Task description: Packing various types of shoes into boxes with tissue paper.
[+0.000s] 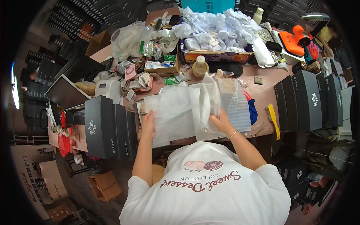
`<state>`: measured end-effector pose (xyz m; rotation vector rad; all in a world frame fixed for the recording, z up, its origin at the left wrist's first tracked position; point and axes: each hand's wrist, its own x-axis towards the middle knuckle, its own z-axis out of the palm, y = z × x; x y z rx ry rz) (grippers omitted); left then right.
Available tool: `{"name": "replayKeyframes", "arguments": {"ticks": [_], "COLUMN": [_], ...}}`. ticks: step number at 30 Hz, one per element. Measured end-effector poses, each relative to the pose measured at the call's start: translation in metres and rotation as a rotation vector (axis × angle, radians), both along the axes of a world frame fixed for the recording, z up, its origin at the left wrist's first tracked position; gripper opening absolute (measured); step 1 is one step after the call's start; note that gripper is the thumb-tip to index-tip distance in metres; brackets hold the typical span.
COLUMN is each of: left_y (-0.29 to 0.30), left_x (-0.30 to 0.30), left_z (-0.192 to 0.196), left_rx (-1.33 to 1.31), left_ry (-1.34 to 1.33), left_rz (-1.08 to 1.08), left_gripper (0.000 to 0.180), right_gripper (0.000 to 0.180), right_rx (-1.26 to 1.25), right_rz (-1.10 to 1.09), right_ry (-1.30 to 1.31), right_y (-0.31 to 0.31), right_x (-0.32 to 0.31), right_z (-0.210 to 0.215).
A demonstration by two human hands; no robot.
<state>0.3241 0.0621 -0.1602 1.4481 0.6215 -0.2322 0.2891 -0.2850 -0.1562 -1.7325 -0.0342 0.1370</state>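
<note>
A thin, see-through white sheet (168,116) spreads in front of me above the near edge of the table. My left hand (148,124) grips its left edge, thumb up. On the other side, my right hand (222,122) is closed on a crumpled off-white wrap (209,101) that stands upright; whether anything is inside it I cannot tell. Under and right of it lies a stack of clear, ridged plastic sheeting (236,107). A blue cloth-like piece (252,111) and a yellow-handled brush (273,117) lie to the right of that hand.
Dark shoe boxes stand at left (100,127) and right (300,99). Crumpled white paper balls (217,28) fill a purple carton (191,56) at the back. A jar (200,66), a small open cardboard box (165,68) and an orange device (294,41) share the table.
</note>
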Motion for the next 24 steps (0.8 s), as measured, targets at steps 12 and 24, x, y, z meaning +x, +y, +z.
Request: {"name": "replayKeyframes", "arguments": {"ticks": [12,24], "left_y": [-0.054,0.009], "left_x": [-0.010,0.010], "left_z": [0.073,0.047], "left_rx": [-0.402,-0.261], "left_ry": [-0.056,0.044], "left_rz": [-0.032,-0.283], "left_gripper": [0.049,0.030], "right_gripper": [0.085,0.017], "right_rx": [-0.970,0.040], "right_rz": [-0.171,-0.592], "right_ry": [-0.406,0.086], "right_y": [-0.016,-0.119], "right_x": [-0.024,-0.072], "right_z": [0.038,0.058]}}
